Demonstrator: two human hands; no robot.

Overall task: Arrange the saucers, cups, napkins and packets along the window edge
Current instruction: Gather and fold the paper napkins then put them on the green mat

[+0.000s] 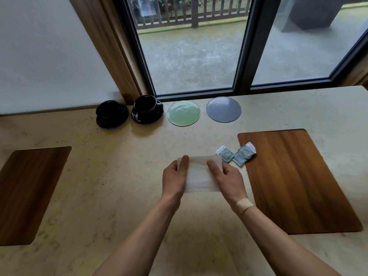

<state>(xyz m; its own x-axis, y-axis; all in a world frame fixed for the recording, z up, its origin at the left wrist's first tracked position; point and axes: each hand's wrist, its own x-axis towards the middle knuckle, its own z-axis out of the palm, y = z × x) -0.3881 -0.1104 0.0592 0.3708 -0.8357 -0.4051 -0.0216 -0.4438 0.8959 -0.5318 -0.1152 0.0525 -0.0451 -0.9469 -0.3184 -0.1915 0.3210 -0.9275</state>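
Note:
Both hands hold a pale folded napkin (199,174) low over the middle of the counter. My left hand (175,176) grips its left edge and my right hand (227,178) its right edge. Just right of the napkin lie several grey-blue packets (237,155), partly on a wooden mat. Along the window edge stand, from left to right, a black cup upside down on a black saucer (111,114), a black cup (145,104) upright on a black saucer (147,117), a green saucer (183,113) and a grey saucer (223,109).
A wooden mat (294,182) lies on the counter at the right and another wooden mat (29,194) at the left. The window frame (242,56) rises behind the saucers, with a wooden post (111,46) at its left.

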